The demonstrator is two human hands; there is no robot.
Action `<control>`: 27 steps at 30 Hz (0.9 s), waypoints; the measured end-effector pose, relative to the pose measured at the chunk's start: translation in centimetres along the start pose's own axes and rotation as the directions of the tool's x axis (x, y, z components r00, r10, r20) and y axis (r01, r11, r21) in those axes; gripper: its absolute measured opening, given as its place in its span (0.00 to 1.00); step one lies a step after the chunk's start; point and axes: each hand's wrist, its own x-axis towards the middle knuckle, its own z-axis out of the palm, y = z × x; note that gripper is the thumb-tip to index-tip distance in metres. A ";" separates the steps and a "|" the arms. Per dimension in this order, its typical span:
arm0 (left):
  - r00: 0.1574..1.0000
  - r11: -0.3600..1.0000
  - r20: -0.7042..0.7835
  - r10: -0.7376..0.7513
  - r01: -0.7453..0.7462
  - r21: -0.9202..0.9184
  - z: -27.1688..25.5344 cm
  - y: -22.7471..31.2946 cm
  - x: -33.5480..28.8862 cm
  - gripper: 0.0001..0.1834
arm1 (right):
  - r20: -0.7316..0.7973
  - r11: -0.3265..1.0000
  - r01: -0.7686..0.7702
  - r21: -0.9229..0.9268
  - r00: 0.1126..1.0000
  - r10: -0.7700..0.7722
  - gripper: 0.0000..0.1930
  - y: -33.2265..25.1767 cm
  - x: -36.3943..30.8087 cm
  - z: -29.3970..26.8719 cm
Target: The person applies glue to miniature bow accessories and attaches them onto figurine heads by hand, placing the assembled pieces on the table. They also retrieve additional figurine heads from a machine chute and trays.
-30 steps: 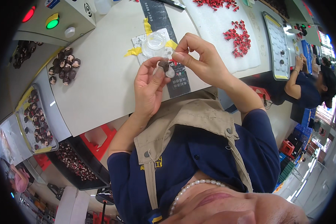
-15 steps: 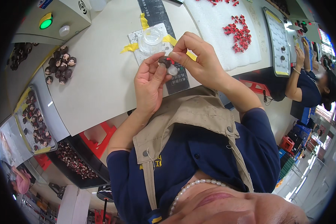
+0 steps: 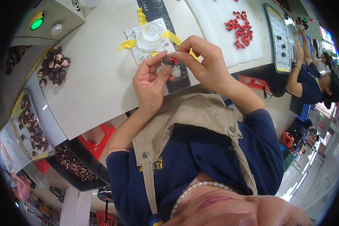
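Both hands are at work above the near edge of the bench (image 3: 90, 79). The left hand (image 3: 150, 83) is curled nearly closed, thumb against fingers, with a small dark-brown doll head (image 3: 167, 60) between their tips. The right hand (image 3: 204, 62) has thumb and forefinger pinched together on a small red piece (image 3: 173, 60) at the head's right side; its contact with the head is partly covered by the fingers. A whitish rounded item (image 3: 176, 71) shows just below the head; I cannot tell its kind.

Just beyond the hands, a clear round container (image 3: 150, 37) stands on a speckled white plate (image 3: 141, 58), with strips of yellow tape (image 3: 127, 45) at the plate's sides. A dark printed strip (image 3: 153, 6) runs beneath.

To the left, well apart from the hands, lies a cluster of brown-topped heads (image 3: 55, 66); more fill a tray (image 3: 51, 152) farther left. To the right, small red-and-black parts (image 3: 241, 32) are heaped on a white foam sheet (image 3: 214, 32).
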 end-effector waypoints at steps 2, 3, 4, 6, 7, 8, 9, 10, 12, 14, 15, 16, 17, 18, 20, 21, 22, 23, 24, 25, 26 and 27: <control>1.000 1.000 0.020 0.020 -0.020 0.021 -0.2 -0.1 -0.1 0.17 | -0.023 0.999 0.035 -0.021 0.999 -0.035 0.06 0.2 -0.2 0.3; 0.998 0.998 0.042 0.046 -0.048 0.048 -0.3 -0.1 -0.2 0.16 | -0.031 0.998 0.052 -0.029 0.998 -0.053 0.06 0.2 -0.4 0.6; 0.998 0.998 0.040 0.039 -0.040 0.039 -0.3 -0.2 -0.4 0.16 | -0.038 0.997 0.068 -0.038 0.997 -0.070 0.06 0.2 -0.7 0.8; 0.996 0.989 0.018 0.089 -0.090 0.117 -0.2 -0.3 -0.8 0.16 | -0.035 0.999 0.039 0.005 0.999 -0.039 0.06 0.2 -1.3 1.4; 0.996 0.990 0.022 0.084 -0.086 0.111 -0.1 -0.4 -0.7 0.16 | -0.039 0.998 0.019 0.052 0.999 -0.017 0.06 0.4 -1.5 1.6; 0.994 0.988 0.028 0.108 -0.111 0.110 -0.1 -0.5 -0.7 0.16 | -0.042 0.999 0.015 0.046 0.999 -0.013 0.06 0.4 -1.6 1.8; 0.990 0.985 0.035 0.133 -0.136 0.110 0.0 -0.6 -0.8 0.16 | -0.035 0.998 -0.001 0.058 0.999 0.003 0.06 0.5 -1.6 1.9; 0.990 0.985 0.047 0.134 -0.138 0.103 0.1 -0.6 -0.8 0.16 | -0.032 0.998 -0.014 0.065 0.999 0.016 0.06 0.5 -1.7 1.9; 0.992 0.986 0.029 0.121 -0.123 0.112 0.0 -0.5 -1.1 0.16 | -0.029 0.995 0.016 0.096 0.999 -0.013 0.07 0.4 -1.8 1.8; 0.990 0.983 0.078 0.113 -0.123 0.138 -0.3 0.1 -1.3 0.15 | -0.014 0.985 0.021 0.172 1.000 -0.019 0.06 0.5 -2.0 1.3; 0.987 0.958 0.070 0.144 -0.157 0.238 -0.1 0.6 -1.6 0.15 | -0.027 0.986 0.027 0.165 0.999 -0.022 0.06 0.9 -2.3 0.7; 0.982 0.923 0.070 0.177 -0.191 0.335 -0.2 1.2 -1.6 0.15 | -0.058 0.995 0.086 0.054 0.995 -0.083 0.04 1.7 -2.5 -0.2; 0.944 0.803 0.057 0.325 -0.308 0.511 -1.4 1.9 -1.2 0.16 | -0.085 0.989 0.132 -0.063 0.987 -0.137 0.05 2.8 -2.9 -1.3; 0.880 0.635 0.068 0.470 -0.391 0.666 -3.4 3.3 -0.9 0.17 | -0.192 0.986 0.003 -0.169 0.981 -0.036 0.05 4.4 -3.6 -2.8; 0.682 0.289 0.030 0.730 -0.349 0.891 -7.9 8.9 -0.7 0.11 | -0.316 0.894 -0.061 -0.445 0.944 -0.092 0.03 7.0 -4.4 -7.0; 0.515 0.130 0.054 0.855 -0.314 0.941 -11.5 11.4 -0.7 0.08 | -0.428 0.882 -0.133 -0.452 0.900 -0.084 0.04 8.1 -4.7 -8.4; 0.431 0.108 -0.095 0.897 -0.004 0.994 -12.7 14.4 -1.9 0.13 | -0.411 0.828 -0.126 -0.546 0.902 -0.134 0.05 8.3 -4.6 -9.8; 0.350 -0.077 0.071 0.934 0.002 0.997 -17.8 17.2 -2.7 0.13 | -0.401 0.799 -0.159 -0.580 0.909 -0.111 0.05 8.5 -5.2 -11.2; 0.351 -0.155 0.087 0.932 0.170 0.973 -20.7 19.4 -3.9 0.12 | -0.385 0.771 -0.185 -0.609 0.919 -0.084 0.06 8.9 -5.6 -11.9; 0.334 -0.153 0.062 0.940 0.254 0.955 -22.7 20.6 -5.0 0.13 | -0.373 0.775 -0.134 -0.617 0.917 -0.138 0.06 9.4 -5.4 -12.1; 0.312 -0.152 0.040 0.949 0.343 0.927 -23.9 21.8 -6.1 0.13 | -0.369 0.786 -0.122 -0.606 0.919 -0.141 0.06 9.7 -5.3 -12.2; 0.398 -0.309 0.058 0.915 0.604 0.735 -24.6 23.3 -7.4 0.15 | -0.300 0.770 -0.089 -0.632 0.944 -0.137 0.07 10.0 -5.2 -11.9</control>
